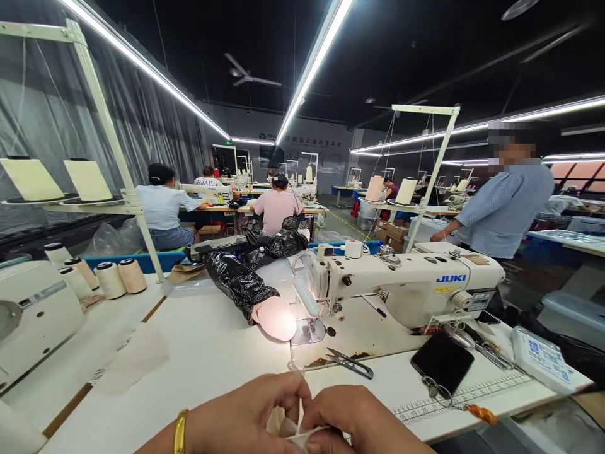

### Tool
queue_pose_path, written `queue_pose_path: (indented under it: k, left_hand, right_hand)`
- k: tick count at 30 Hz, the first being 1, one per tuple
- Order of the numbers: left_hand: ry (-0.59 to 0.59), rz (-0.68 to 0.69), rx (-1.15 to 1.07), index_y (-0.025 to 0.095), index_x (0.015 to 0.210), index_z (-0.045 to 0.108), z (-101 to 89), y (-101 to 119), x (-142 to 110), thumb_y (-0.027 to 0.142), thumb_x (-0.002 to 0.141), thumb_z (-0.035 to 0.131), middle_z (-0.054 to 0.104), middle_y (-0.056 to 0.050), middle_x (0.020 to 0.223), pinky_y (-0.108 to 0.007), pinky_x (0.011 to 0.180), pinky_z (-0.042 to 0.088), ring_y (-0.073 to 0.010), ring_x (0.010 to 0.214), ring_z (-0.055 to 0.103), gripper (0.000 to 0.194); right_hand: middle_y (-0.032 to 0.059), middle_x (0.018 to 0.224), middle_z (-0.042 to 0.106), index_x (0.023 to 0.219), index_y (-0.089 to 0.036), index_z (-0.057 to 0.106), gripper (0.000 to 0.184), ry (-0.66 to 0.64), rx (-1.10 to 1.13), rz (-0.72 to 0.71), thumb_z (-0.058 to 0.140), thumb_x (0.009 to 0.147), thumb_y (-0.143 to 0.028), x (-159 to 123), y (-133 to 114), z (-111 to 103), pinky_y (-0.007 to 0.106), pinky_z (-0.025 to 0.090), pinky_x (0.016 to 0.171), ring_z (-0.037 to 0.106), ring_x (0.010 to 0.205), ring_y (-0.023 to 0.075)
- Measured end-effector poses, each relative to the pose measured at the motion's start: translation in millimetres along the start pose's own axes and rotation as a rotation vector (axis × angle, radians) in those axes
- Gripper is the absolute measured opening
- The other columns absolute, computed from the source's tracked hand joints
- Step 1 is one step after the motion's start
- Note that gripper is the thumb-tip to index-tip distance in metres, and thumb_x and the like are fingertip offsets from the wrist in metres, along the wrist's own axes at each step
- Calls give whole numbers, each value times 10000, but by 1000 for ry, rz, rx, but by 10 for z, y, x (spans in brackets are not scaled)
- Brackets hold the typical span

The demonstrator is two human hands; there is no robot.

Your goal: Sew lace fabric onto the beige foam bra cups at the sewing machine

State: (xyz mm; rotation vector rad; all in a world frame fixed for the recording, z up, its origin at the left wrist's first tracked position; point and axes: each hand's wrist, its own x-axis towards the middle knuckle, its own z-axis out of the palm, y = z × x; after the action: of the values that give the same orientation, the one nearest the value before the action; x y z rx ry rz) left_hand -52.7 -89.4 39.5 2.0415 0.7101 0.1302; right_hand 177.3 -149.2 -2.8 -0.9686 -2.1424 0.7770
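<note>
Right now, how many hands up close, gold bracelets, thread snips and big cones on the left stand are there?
Hands: 2, left hand and right hand
Gold bracelet: 1
Thread snips: 1
Big cones on left stand: 2
Total: 6

Left hand (262, 410) and right hand (352, 413) — together, fingertips pinching.

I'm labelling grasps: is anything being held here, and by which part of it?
Yes, a pale, fabric-like piece, pinched between the left grip and the right grip; whether by its edge or middle cannot be told.
</note>
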Motion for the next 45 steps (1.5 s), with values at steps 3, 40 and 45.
queue_pose_path:
  k: [3,40,45]
  left_hand:
    - [121,-6,99,221,902,570,-12,-32,-38,287,744,677,608,27,876,-254,723,448,-181,840,554,202]
    - [351,325,1030,181,858,590,-14,-761,854,69,976,457,602,-64,873,-368,678,425,-234,765,532,210]
    - [390,416,928,183,984,623,52,-793,871,58,986,413,627,-72,893,-365,741,483,-237,816,565,244]
  right_hand:
    - [-6,805,742,940,-236,702,104,115,-217,-132,636,919,-159,68,-79,-141,215,460,655,670,705,152]
    - [23,893,597,1116,-247,703,361,62,-571,-251,530,926,6,314,1179,-333,274,383,696,472,801,180]
    - [26,881,606,1021,-234,712,331,-11,-547,-228,511,910,5,325,1101,-392,289,373,675,481,794,187]
